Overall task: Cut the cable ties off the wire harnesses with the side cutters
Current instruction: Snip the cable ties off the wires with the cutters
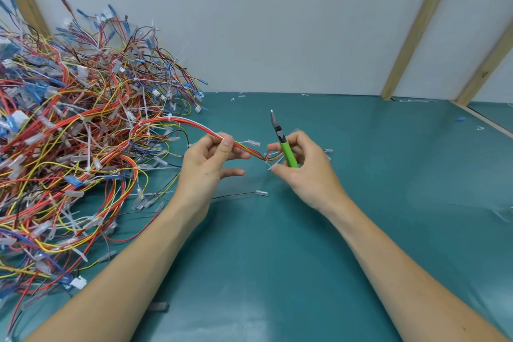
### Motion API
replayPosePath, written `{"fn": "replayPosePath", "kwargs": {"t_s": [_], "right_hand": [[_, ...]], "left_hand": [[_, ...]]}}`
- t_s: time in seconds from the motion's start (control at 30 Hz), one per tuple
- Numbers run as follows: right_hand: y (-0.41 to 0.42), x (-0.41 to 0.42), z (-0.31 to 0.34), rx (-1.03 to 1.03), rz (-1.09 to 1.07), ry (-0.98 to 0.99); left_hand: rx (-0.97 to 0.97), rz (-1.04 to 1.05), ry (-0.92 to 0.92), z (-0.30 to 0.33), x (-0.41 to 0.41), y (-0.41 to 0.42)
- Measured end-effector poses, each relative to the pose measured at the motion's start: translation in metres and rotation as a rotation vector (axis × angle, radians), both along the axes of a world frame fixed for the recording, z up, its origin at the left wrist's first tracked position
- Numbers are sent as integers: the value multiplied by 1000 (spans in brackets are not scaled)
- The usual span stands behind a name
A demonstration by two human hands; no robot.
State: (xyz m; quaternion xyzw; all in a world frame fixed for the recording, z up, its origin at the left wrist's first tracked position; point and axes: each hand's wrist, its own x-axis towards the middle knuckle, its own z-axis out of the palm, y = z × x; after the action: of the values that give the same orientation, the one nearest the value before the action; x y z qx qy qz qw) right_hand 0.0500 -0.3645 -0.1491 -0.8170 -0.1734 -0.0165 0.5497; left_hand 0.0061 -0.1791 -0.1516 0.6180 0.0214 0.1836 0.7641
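Pinching the limp, light wire harness (194,126) above the counter (361,203), the left hand (211,164) holds near the cable tie (267,159) while the right hand (302,164) clasps the side cutters (281,139).

A bundle of thin red, yellow and white wires (244,148) arcs from a large tangled heap of multicoloured wire harnesses (69,130) on the left toward the middle, above the teal surface. A white plastic cable tie (268,164) seems to bind it near its right end. Green-handled side cutters (281,140) stand nearly upright just beside that end, steel tips up and closed.
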Motion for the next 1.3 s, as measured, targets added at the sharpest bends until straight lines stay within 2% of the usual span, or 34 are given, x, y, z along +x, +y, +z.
{"fn": "replayPosePath", "kwargs": {"t_s": [0.1,0.3,0.4,0.57,0.77,0.87,1.0,1.17,1.3], "right_hand": [[-5,3,2,-39,-40,-22],[-8,4,-1,-121,97,24],[-7,3,2,-47,182,77],[-3,-1,5,35,321,159],[-1,-4,3,111,323,196],[-1,-4,7,271,307,265],[-2,-4,9,449,313,387],[-3,-2,7,507,294,430],[1,-4,5,411,235,359]], "left_hand": [[-3,-29,19,0,0,2],[-105,-149,17,8,-4,7],[-191,-186,18,11,-6,10],[-226,-205,22,11,-7,8],[-260,-215,17,11,-6,8],[-199,-214,30,7,-5,5],[93,-219,46,-3,-6,-5],[242,-287,16,-6,-8,-12],[278,-241,7,-6,-7,-14]]}}
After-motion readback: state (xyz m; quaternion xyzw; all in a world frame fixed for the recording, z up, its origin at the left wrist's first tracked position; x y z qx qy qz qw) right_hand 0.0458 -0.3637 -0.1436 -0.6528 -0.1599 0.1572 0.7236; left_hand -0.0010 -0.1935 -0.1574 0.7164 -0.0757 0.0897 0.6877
